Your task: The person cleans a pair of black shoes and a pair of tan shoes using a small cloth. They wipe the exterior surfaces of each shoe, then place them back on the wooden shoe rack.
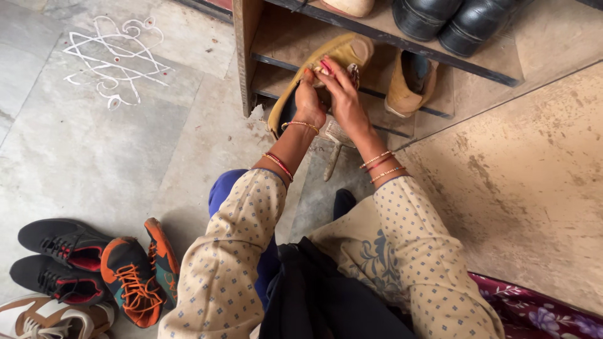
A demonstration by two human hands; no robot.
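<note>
Head view, biggest thing first:

1. You face a wooden shoe rack standing on the stone floor, with a rough wall on your right.
2. On the rack's upper shelf sit two black shoes; a tan ankle boot stands on a lower shelf, just right of your hands.
3. Near your left knee on the floor lie two black sneakers, two orange-laced sneakers and a white and brown sneaker.
4. You hold a tan shoe tilted, its sole facing up, at the front edge of the lower shelves.
5. Your left hand grips the shoe's side, fingers curled tight around it.
6. Your right hand lies across the shoe, fingers narrow and pressed to it.
7. A white chalk floor drawing lies well apart to the left.
</note>
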